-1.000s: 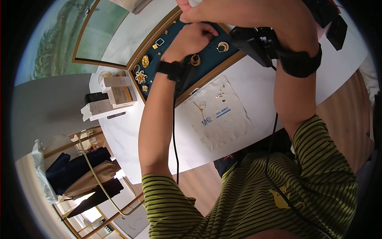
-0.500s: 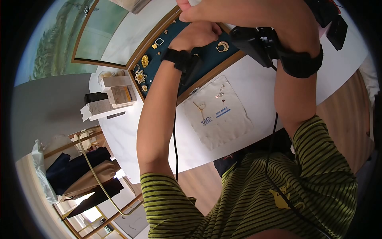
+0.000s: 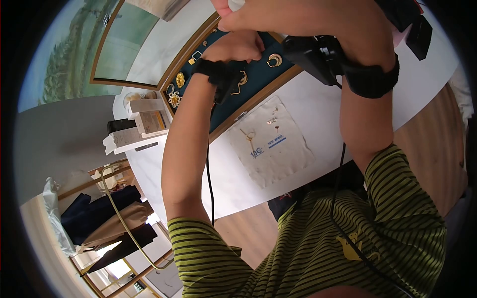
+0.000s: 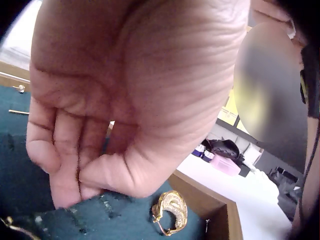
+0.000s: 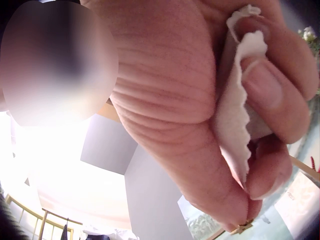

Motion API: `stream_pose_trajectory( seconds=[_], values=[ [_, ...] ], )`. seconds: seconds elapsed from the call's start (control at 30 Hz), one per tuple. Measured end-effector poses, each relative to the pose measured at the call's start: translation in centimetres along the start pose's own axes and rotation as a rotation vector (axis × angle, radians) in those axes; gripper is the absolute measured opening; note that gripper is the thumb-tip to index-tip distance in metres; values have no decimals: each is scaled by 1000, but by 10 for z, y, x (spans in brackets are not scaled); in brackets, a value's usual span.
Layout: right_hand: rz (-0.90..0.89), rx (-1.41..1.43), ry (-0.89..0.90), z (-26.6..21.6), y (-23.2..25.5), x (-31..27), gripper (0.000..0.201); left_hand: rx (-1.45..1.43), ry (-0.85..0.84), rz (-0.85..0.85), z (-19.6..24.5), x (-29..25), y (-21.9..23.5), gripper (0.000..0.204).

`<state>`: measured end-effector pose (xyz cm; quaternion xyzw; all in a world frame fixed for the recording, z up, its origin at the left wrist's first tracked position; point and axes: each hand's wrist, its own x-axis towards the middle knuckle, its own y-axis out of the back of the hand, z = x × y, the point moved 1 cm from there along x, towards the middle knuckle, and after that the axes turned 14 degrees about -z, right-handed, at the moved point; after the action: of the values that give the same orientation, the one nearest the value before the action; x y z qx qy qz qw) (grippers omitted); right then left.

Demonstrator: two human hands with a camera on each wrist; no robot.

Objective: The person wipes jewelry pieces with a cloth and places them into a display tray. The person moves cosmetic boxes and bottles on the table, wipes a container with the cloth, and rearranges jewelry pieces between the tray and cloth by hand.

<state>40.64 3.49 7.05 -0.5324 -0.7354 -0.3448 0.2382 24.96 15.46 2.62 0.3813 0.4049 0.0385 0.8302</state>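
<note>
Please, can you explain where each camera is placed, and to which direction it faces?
Head: on the head, facing forward and down at the jewellery tray; both arms, the left hand, the right hand partly, and the striped shirt show.
Left wrist: on that wrist, facing past the palm into the tray; thumb shows too.
Right wrist: on that wrist, facing fingers around a white cloth.
Shared: head and left wrist both show left hand and tray.

home or small shop, unclear which: dark and tan cloth garments point(image 3: 94, 211) by a curved gold metal rail point(image 3: 118, 214), wood-framed green jewellery tray point(image 3: 258, 100).
</note>
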Motion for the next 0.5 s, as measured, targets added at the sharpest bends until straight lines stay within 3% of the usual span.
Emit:
stream_pose_trajectory(
  seconds=[0.03,0.07,0.13,0.17,0.23,0.27,0.33,0.37,0.43,0.47,0.5],
  values=[
    [-64,-561,-193,-12,4,4,61,0,-1,-1,4,-4,3,23],
    [-63,-560,-194,2,1,-1,61,-27,0,-5,6,-10,5,25],
    [177,232,-8,46,-12,-17,60,-56,6,-14,7,-14,4,27],
    [178,234,-7,54,-17,-19,60,-68,9,-23,4,-14,3,29],
    [298,718,98,49,-24,-9,61,-80,10,-30,-6,-7,0,31],
    [297,717,98,38,-10,-12,61,-27,-31,-40,-12,-1,-1,31],
    [-352,-457,-219,-31,24,8,61,28,-75,-48,-13,3,0,32],
    [-352,-459,-220,-12,14,1,61,12,-32,-52,-11,4,1,32],
    [116,284,-22,41,-14,-17,64,-5,13,-57,-10,5,0,31],
    [117,285,-21,36,-16,-13,64,-24,16,-56,-11,7,0,30],
    [156,458,23,27,-17,-9,65,-42,19,-54,-9,6,1,29]
  ],
)
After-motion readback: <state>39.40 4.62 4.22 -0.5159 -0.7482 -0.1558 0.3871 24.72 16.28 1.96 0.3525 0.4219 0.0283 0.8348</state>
